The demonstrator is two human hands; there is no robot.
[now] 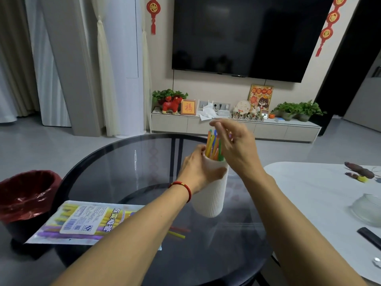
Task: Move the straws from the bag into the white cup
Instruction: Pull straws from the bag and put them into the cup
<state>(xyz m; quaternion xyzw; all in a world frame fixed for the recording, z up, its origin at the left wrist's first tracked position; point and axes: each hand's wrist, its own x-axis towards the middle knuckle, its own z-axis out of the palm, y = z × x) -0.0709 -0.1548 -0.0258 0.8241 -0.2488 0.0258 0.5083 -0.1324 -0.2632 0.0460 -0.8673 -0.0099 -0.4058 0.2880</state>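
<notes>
The cup (212,190) is white and ribbed, and it stands upright on the round glass surface (115,162), near the middle of the view. The left hand (198,172) is wrapped around the upper part of the cup from the 9 o'clock side, with its grip clamped on the cup wall; a red bracelet (183,189) is on this wrist. Many coloured straws (214,147) stand inside the cup and rise above its rim. The right hand (235,145) is over the straws at the 1 o'clock side of the cup. It is blurred, and its fingers are loosely apart; I cannot tell if they touch a straw.

The bag (86,221) lies flat on the surface at 8 o'clock from the cup, partly under the left forearm. Yellow and purple straws show through it. Two loose straws (177,233), one red and one yellow, lie on the glass at 6 o'clock from the cup, just beside the bag opening.

A bin (26,199) with a red liner stands on the floor at 9 o'clock from the bag
</notes>
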